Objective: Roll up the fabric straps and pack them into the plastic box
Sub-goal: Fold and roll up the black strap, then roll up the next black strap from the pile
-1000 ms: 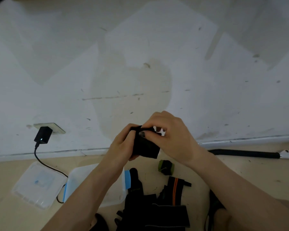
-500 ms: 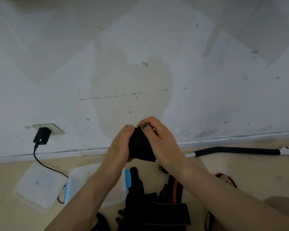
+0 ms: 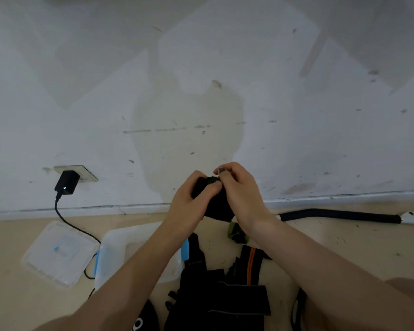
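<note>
Both hands hold a black fabric strap (image 3: 216,206) up in front of the wall, partly rolled into a thick bundle. My left hand (image 3: 191,201) grips its left side with the thumb on top. My right hand (image 3: 239,189) pinches the roll's upper edge with curled fingers. Below my left forearm on the floor lies the clear plastic box (image 3: 115,254) with blue clips. A pile of black straps (image 3: 220,295), one with an orange stripe, lies on the floor between my arms. A small green and black rolled strap (image 3: 234,231) sits under my right wrist.
The box's clear lid (image 3: 58,252) lies on the floor at the left. A black charger (image 3: 67,182) is plugged into a wall socket, its cable running down past the box. A black tube (image 3: 339,215) lies along the skirting at the right.
My hands have drawn closer together round the strap, and the roll looks tighter and more compact. The hands stay at about the same height.
</note>
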`<state>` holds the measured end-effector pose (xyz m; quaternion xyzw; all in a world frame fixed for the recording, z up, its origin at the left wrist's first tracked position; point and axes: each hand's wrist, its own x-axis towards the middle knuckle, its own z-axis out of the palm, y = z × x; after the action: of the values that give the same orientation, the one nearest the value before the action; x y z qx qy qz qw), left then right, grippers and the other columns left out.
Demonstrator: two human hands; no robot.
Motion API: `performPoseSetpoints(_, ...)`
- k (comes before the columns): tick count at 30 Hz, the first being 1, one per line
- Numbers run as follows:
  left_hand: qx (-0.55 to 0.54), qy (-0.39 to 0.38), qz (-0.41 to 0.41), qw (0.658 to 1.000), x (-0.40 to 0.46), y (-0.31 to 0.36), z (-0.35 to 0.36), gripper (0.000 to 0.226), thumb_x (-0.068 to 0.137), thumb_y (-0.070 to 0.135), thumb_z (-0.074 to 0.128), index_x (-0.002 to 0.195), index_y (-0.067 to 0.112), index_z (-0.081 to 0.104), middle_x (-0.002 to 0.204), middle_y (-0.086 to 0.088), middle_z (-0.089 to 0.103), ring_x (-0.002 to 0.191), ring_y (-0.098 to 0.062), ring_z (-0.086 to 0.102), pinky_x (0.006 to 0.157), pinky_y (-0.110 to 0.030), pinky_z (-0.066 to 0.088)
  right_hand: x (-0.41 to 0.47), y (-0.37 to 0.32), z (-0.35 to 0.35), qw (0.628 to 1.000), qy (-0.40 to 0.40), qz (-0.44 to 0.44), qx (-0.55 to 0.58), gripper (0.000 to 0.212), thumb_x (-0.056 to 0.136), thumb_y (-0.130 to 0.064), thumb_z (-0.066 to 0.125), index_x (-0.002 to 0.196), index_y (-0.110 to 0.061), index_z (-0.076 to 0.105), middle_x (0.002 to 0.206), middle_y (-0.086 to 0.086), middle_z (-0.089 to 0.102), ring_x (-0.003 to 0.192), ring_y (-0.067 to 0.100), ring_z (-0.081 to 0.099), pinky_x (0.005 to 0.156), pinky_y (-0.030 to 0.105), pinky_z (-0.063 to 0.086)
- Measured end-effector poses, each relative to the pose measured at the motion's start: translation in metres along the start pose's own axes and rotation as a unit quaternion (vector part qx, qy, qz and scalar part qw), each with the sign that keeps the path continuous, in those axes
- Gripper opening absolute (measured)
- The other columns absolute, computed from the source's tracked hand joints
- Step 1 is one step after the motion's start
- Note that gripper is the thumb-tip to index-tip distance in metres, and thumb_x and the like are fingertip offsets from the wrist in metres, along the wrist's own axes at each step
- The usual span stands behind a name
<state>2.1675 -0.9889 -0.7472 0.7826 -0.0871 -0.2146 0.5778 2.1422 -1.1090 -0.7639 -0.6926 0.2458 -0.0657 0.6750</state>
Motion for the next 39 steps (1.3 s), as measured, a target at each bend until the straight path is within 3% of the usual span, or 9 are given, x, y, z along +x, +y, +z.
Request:
performPoseSetpoints(4, -0.003, 0.007, -0.011, 1.000, -0.002, -0.004, 0.003, 0.024, 0.099, 0.027, 0.059, 0.097, 0.003, 0.056, 0.077, -0.002, 0.056, 0.058, -0.004, 0.052, 0.049, -0.017, 0.041, -0.007, 0.004, -0.004, 0.999, -0.008, -0.019, -0.027, 0.022, 0.105, -0.017, 0.044, 0.101, -0.016, 0.066, 0.098, -0.004, 0.067, 0.097, 0.014, 0.064, 0.085, 0.029, 0.051)
performPoseSetpoints(9, -0.014, -0.006, -0.030, 0.999, -0.009, -0.015, -0.004, 0.015, 0.099, 0.018, 0.053, 0.090, 0.007, 0.055, 0.076, -0.002, 0.054, 0.061, -0.008, 0.053, 0.049, -0.017, 0.042, -0.016, 0.001, -0.021, 0.985, -0.143, -0.025, -0.095, 0.017, 0.102, -0.026, 0.054, 0.115, -0.029, 0.064, 0.110, -0.008, 0.067, 0.104, 0.007, 0.065, 0.089, 0.024, 0.053)
performPoseSetpoints(14, -0.024, -0.054, -0.064, 0.996, -0.008, -0.037, 0.002, 0.014, 0.099, 0.025, 0.056, 0.087, 0.018, 0.059, 0.086, 0.001, 0.063, 0.082, -0.017, 0.061, 0.065, -0.030, 0.049, -0.030, 0.021, -0.034, 0.928, -0.239, -0.108, -0.263, 0.056, 0.082, -0.027, 0.081, 0.132, -0.029, 0.054, 0.121, -0.011, 0.061, 0.109, 0.003, 0.060, 0.086, 0.017, 0.051)
performPoseSetpoints(18, -0.002, -0.117, -0.122, 0.986, 0.004, -0.057, 0.013, 0.028, 0.103, 0.047, 0.050, 0.119, 0.026, 0.061, 0.117, -0.002, 0.067, 0.105, -0.019, 0.069, 0.084, -0.040, 0.062, -0.022, 0.043, -0.040, 0.920, -0.225, -0.079, -0.312, 0.064, 0.076, -0.023, 0.086, 0.130, -0.021, 0.053, 0.115, -0.006, 0.064, 0.103, 0.009, 0.063, 0.088, 0.027, 0.055)
performPoseSetpoints(24, 0.060, -0.108, -0.211, 0.970, 0.035, -0.116, 0.018, 0.034, 0.107, 0.048, 0.039, 0.127, 0.022, 0.048, 0.120, -0.009, 0.060, 0.092, -0.026, 0.071, 0.093, -0.041, 0.056, 0.025, 0.090, -0.051, 0.886, -0.216, 0.026, -0.409, 0.078, 0.076, -0.027, 0.087, 0.137, -0.012, 0.040, 0.112, 0.004, 0.058, 0.100, 0.023, 0.059, 0.086, 0.039, 0.056)
performPoseSetpoints(29, 0.136, -0.159, -0.240, 0.948, 0.037, -0.204, 0.022, 0.021, 0.107, 0.020, 0.044, 0.124, 0.018, 0.058, 0.117, -0.013, 0.064, 0.084, -0.017, 0.064, 0.077, -0.025, 0.052, 0.068, 0.154, -0.030, 0.876, -0.204, 0.054, -0.433, 0.066, 0.074, -0.034, 0.086, 0.120, -0.015, 0.043, 0.097, 0.001, 0.059, 0.089, 0.022, 0.061, 0.075, 0.039, 0.057)
performPoseSetpoints(32, 0.226, -0.223, -0.244, 0.916, 0.038, -0.250, 0.027, 0.024, 0.102, 0.015, 0.050, 0.126, 0.018, 0.053, 0.107, -0.002, 0.063, 0.077, -0.011, 0.058, 0.068, -0.016, 0.048, 0.089, 0.202, -0.010, 0.875, -0.202, 0.067, -0.434, 0.060, 0.071, -0.034, 0.086, 0.113, -0.016, 0.047, 0.098, 0.001, 0.060, 0.090, 0.021, 0.062, 0.071, 0.036, 0.056)
performPoseSetpoints(35, 0.259, -0.278, -0.244, 0.892, 0.035, -0.285, 0.035, 0.042, 0.096, 0.017, 0.062, 0.137, 0.014, 0.051, 0.120, 0.001, 0.059, 0.103, -0.014, 0.059, 0.089, -0.024, 0.048, 0.108, 0.245, 0.010, 0.868, -0.194, 0.073, -0.450, 0.066, 0.072, -0.036, 0.084, 0.122, -0.013, 0.048, 0.108, 0.006, 0.063, 0.099, 0.025, 0.061, 0.074, 0.037, 0.054)
performPoseSetpoints(39, 0.279, -0.346, -0.208, 0.871, 0.025, -0.310, 0.049, 0.054, 0.090, 0.028, 0.068, 0.140, 0.018, 0.051, 0.132, 0.001, 0.054, 0.117, -0.012, 0.051, 0.097, -0.025, 0.043, 0.130, 0.290, 0.035, 0.842, -0.214, 0.056, -0.492, 0.073, 0.080, -0.038, 0.079, 0.137, -0.009, 0.042, 0.120, 0.011, 0.061, 0.111, 0.029, 0.058, 0.080, 0.036, 0.051)
